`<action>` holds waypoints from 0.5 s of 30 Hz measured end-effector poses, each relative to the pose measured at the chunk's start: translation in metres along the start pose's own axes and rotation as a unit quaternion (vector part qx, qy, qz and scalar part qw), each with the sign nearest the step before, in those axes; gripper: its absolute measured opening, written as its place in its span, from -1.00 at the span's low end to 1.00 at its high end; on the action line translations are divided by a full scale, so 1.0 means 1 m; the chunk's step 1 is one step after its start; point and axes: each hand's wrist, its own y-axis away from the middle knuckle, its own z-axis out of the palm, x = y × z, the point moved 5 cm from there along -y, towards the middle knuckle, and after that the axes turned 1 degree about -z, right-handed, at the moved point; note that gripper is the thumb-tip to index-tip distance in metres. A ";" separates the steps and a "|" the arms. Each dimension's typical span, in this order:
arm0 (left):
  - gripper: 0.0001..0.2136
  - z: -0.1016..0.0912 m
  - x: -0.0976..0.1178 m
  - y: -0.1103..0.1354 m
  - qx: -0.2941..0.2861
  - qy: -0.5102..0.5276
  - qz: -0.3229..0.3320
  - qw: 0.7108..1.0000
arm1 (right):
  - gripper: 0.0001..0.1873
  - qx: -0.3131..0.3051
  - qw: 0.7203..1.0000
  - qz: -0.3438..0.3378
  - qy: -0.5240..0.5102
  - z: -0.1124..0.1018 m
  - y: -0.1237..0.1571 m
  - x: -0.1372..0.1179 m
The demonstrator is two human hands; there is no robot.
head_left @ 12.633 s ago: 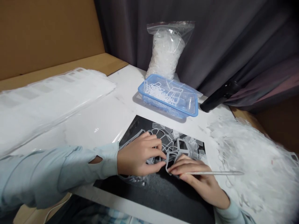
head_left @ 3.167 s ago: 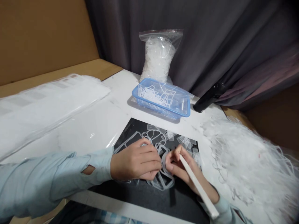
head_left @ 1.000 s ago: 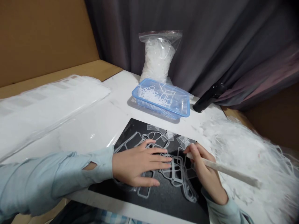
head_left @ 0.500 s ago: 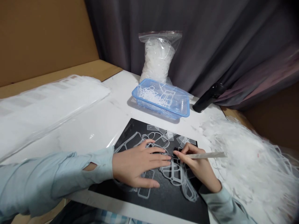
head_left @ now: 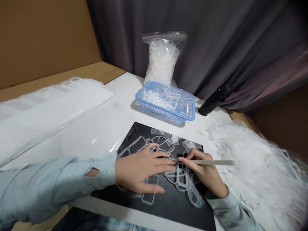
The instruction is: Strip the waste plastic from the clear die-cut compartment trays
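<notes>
Clear plastic frames (head_left: 181, 183) lie in a tangled layer on a black mat (head_left: 176, 208), at lower centre of the frame. At far left, a long plastic-wrapped white pack (head_left: 48, 115) rests on the white table (head_left: 121, 96). My left hand (head_left: 141, 170) lies open and flat on the frames, fingers spread, gripping nothing. Upper centre, a plastic bag of scraps (head_left: 162, 61) stands behind a blue basket (head_left: 188, 117) holding more frames. My right hand (head_left: 202, 170) pinches a thin metal pick (head_left: 214, 162) between thumb and fingers, its tip at the frames. At right lies a heap of white plastic scraps (head_left: 255, 170), and a black handle (head_left: 214, 101) sits above it, at the table's far edge.
</notes>
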 end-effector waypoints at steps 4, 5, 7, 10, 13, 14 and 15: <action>-0.44 -0.001 0.000 0.001 0.020 0.004 0.002 1.000 | -0.60 -0.021 1.000 -0.011 0.015 -0.004 -0.002 0.001; -0.44 -0.001 0.000 0.001 0.023 0.005 0.002 1.000 | -0.59 -0.022 0.999 -0.014 0.019 -0.006 -0.003 0.001; -0.44 -0.001 0.000 0.000 0.021 0.006 -0.001 1.000 | -0.59 -0.023 0.999 -0.022 0.030 -0.009 -0.003 -0.001; -0.45 -0.001 0.001 0.000 0.013 0.010 -0.004 1.000 | -0.58 -0.036 0.998 -0.026 0.044 -0.013 -0.004 -0.003; -0.45 -0.002 0.001 -0.001 0.005 0.012 -0.007 1.000 | -0.57 -0.053 0.997 -0.014 0.052 -0.017 -0.004 -0.003; -0.45 -0.001 0.000 -0.001 0.001 0.011 -0.008 1.000 | -0.57 -0.059 0.997 -0.011 0.053 -0.018 -0.004 -0.003; -0.44 -0.001 0.000 -0.001 -0.002 0.009 -0.009 1.000 | -0.57 -0.064 0.996 -0.007 0.055 -0.018 -0.003 -0.003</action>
